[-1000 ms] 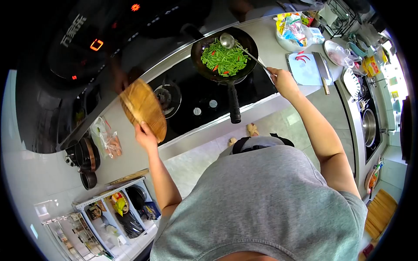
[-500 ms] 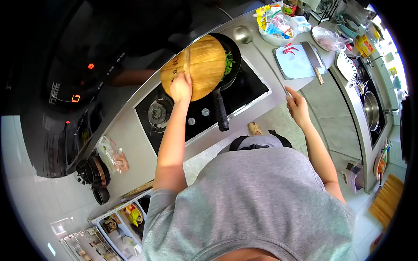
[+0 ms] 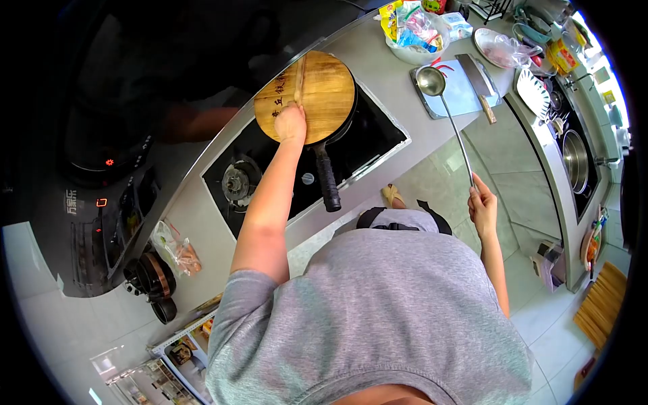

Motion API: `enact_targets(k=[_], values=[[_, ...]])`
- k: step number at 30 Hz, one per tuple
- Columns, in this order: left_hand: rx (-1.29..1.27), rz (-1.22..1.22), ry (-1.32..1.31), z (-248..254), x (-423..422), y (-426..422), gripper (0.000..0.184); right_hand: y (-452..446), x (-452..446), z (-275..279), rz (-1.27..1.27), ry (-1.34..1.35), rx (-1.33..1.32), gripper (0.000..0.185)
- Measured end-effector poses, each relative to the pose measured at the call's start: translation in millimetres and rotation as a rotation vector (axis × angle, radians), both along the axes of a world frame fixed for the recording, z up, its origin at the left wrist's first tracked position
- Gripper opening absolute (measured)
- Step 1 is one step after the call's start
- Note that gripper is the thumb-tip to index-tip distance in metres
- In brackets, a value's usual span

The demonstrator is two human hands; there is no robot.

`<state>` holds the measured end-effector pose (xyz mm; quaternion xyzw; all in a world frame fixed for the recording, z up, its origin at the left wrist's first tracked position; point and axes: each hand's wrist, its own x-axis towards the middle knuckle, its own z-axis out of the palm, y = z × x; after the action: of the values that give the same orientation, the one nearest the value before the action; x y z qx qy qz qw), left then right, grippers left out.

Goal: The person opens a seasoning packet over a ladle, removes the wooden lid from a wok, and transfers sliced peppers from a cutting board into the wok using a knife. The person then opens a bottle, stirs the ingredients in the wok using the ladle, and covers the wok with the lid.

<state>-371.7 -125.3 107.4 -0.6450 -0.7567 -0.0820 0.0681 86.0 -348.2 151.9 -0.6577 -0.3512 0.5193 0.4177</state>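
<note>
My left hand point(image 3: 291, 123) is closed on the raised handle bar of a round wooden lid point(image 3: 327, 101). The lid covers a dark wok point(image 3: 354, 111), and only a sliver of its rim shows; what lies inside is hidden. The wok's black-wrapped handle point(image 3: 328, 181) points toward my body. In my right hand point(image 3: 482, 208) is the end of a long metal ladle point(image 3: 430, 82). Its bowl is raised over the near-left edge of a pale cutting board point(image 3: 449, 101), where red chili pieces point(image 3: 442, 65) lie partly behind it.
A cleaver point(image 3: 474, 75) lies on the board. The black gas stove point(image 3: 270, 182) has a bare burner at left. A white bowl of packets point(image 3: 418, 50) stands behind the board, near a plate point(image 3: 487, 40). A bagged food item point(image 3: 177, 246) lies on the left counter.
The lid has come down over the wok, hiding the green pieces seen earlier. My right hand has drawn the ladle right and toward me, its bowl now over the board.
</note>
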Motion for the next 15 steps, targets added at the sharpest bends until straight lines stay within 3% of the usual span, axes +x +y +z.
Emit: enact_targets(k=[15], values=[[-0.085, 0.020, -0.031, -5, 1, -2, 0.026, 17, 10, -3, -0.011, 0.001, 0.014, 0.042]])
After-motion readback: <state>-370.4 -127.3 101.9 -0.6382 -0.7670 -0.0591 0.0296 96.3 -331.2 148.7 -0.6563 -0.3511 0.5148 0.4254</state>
